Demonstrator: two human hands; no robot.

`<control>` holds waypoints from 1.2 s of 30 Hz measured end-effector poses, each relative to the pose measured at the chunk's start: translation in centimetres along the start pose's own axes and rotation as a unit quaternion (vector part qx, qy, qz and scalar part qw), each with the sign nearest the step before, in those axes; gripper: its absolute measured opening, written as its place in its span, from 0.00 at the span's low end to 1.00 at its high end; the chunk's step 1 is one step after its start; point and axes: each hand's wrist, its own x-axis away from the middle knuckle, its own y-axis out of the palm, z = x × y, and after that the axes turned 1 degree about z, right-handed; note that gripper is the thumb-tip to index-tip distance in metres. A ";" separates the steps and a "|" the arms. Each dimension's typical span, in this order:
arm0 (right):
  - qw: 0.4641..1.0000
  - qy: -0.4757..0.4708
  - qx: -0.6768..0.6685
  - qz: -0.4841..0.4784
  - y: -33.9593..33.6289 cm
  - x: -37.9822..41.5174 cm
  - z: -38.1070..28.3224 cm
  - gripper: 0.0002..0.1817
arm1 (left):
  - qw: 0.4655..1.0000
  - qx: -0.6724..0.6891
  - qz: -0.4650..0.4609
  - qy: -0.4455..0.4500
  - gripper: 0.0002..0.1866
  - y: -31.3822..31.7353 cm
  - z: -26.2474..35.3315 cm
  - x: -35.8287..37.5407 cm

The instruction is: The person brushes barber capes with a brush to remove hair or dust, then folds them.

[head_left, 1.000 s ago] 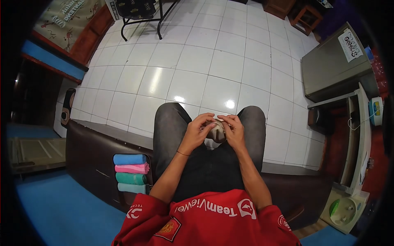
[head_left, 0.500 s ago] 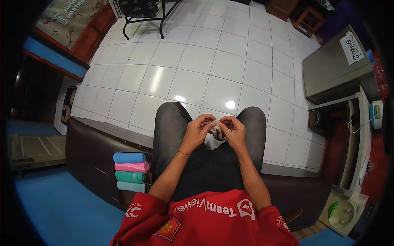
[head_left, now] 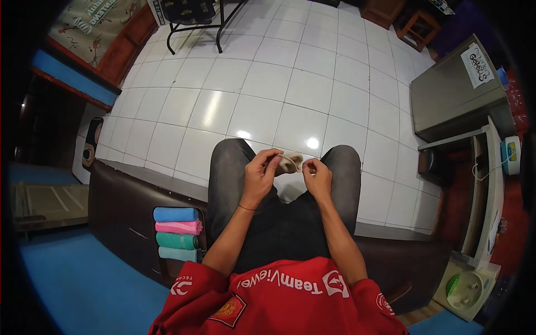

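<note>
Between my knees, over the gap between my thighs, a small beige-and-brown piece of cloth (head_left: 291, 161) is held up, its rim curved into an opening. My left hand (head_left: 261, 174) pinches its left side between thumb and fingers. On the other side, my right hand (head_left: 317, 178) has thumb and fingertips closed at the cloth's right edge. Both forearms reach forward over my dark trousers (head_left: 231, 176). The cloth's exact kind does not show clearly.
Rolled towels in blue (head_left: 176, 214), pink and green lie on the dark brown bench (head_left: 125, 206) at my left. White floor tiles (head_left: 262, 78) spread ahead, with a folding chair (head_left: 192, 19) beyond. A grey fridge (head_left: 458, 92) and a water dispenser (head_left: 468, 289) stand at the right.
My hands have moved slightly apart, my left hand shifting left. The cloth, bunched between the fingertips before, is now spread wider and shows its opening.
</note>
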 end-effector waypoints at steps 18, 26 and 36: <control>0.959 0.029 -0.272 -0.079 -0.1 -0.2 1.1 0.12 | 0.996 0.050 0.038 -0.066 0.08 -0.7 -0.3 0.0; 0.984 -0.011 -0.176 0.034 -2.5 -0.2 0.0 0.11 | 0.998 -0.009 0.055 -0.040 0.10 -1.1 -0.7 -0.3; 0.987 -0.004 -0.156 -0.024 -3.5 0.2 -1.1 0.12 | 0.998 -0.014 0.008 -0.060 0.09 -1.0 -0.5 -0.4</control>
